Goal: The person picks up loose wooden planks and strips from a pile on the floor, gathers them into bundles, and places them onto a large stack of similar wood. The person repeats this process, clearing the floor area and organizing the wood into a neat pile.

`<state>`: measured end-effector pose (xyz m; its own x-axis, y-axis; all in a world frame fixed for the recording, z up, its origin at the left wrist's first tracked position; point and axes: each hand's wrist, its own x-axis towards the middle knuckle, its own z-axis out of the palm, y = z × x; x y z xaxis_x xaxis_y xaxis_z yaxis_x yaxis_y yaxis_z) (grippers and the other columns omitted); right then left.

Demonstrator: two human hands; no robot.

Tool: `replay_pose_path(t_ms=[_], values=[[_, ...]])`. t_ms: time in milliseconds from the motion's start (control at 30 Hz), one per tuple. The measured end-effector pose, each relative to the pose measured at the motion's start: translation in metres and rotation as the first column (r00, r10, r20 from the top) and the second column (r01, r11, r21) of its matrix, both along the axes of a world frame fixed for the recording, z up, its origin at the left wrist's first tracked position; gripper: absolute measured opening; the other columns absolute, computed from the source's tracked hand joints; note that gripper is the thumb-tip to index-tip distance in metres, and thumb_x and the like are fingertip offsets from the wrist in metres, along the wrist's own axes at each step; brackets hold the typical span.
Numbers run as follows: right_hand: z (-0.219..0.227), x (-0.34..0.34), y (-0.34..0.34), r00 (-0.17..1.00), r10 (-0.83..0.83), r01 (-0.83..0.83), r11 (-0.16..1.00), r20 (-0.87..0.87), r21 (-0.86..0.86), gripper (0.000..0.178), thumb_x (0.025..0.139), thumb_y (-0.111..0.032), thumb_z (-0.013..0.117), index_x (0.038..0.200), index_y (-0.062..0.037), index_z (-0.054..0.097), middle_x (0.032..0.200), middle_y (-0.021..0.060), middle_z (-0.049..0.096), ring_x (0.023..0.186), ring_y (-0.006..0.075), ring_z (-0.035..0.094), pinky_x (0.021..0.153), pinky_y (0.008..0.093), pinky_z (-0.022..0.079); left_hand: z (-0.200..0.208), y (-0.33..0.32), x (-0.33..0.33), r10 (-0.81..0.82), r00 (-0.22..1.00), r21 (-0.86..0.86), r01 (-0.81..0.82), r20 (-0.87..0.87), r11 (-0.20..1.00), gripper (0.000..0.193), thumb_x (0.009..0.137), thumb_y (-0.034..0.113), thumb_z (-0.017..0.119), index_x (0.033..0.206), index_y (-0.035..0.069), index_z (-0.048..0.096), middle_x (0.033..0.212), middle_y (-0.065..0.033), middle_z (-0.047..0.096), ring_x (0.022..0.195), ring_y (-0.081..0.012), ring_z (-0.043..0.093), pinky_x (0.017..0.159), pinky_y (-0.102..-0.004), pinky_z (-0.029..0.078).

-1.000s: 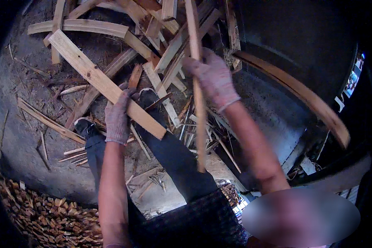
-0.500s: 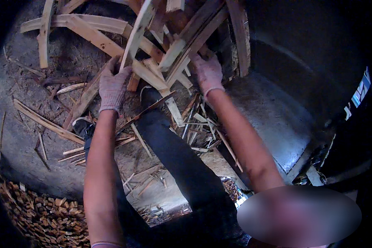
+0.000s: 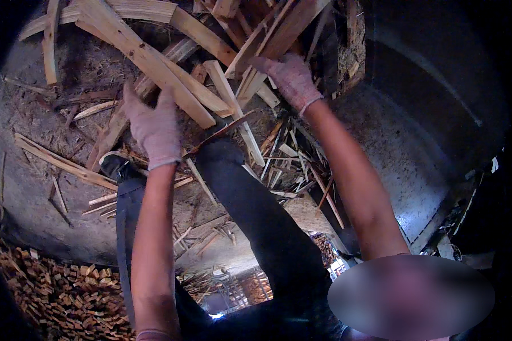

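My left hand [image 3: 155, 129], in a pale knit glove, is open, its fingers and thumb spread, beside the lower part of a long light wooden slat [image 3: 148, 63]. That slat lies slanting across the other wood, and the hand is slightly blurred. My right hand [image 3: 292, 81], gloved too, is closed at the edge of a wide wooden board [image 3: 296, 31], its thumb side laid across the wood and some fingers hidden. Beneath the hands are crossed slats, among them a short pale slat [image 3: 233, 111] leaning downward. A dark curved blade-like strip [image 3: 224, 132] lies over my knee.
Thin splinters [image 3: 290, 162] litter the floor under my right forearm. A long split stick [image 3: 62, 162] lies at the left. Many cut wood pieces [image 3: 68, 295] are heaped at lower left. A dark metal-looking surface [image 3: 381, 153] rises at the right. My shoe [image 3: 116, 165] shows beside my left wrist.
My left hand has let go of the upright slat and drawn down slightly; a slat now lies slanting to the upper left. My right hand has shifted slightly up and right.
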<state>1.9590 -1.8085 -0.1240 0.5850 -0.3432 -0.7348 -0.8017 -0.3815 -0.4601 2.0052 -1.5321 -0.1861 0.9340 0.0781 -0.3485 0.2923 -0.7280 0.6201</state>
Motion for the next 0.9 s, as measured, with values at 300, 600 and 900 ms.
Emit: replay_pose_path(t_ms=[300,600,900], values=[[0.024,0.041,0.014,0.965,0.053,0.004,0.977,0.259,-0.215,0.038,0.092,-0.042,0.07,0.111,-0.0094,0.073,0.112,0.0173,0.074,0.105,0.0354,0.07,0.09,0.0426,0.054,0.023,-0.099,0.042,-0.471,0.8,-0.388,0.327,-0.372,0.862,0.06,0.098,0.035,0.062,0.15,0.008,0.052,0.14,-0.0246,0.063,0.133,-0.0399,0.058,0.112,-0.0429,0.045],[-0.061,-0.034,-0.068,0.952,0.176,-0.158,0.983,0.252,-0.09,0.045,0.089,-0.017,0.072,0.131,-0.0085,0.06,0.122,0.0067,0.07,0.106,0.0291,0.07,0.087,0.0401,0.058,-0.022,-0.115,0.008,-0.543,0.67,-0.551,0.232,-0.506,0.801,0.067,0.101,0.048,0.059,0.149,0.002,0.051,0.128,-0.0278,0.069,0.122,-0.0381,0.066,0.105,-0.0442,0.049],[-0.002,-0.009,-0.035,0.93,0.062,-0.025,0.994,0.362,-0.105,0.044,0.088,-0.014,0.069,0.131,-0.0048,0.061,0.118,0.0111,0.071,0.108,0.0353,0.069,0.098,0.0401,0.056,0.033,-0.091,0.007,-0.604,0.571,-0.653,0.15,-0.556,0.742,0.063,0.096,0.044,0.07,0.142,0.001,0.059,0.124,-0.0211,0.072,0.113,-0.0273,0.069,0.1,-0.038,0.051]])
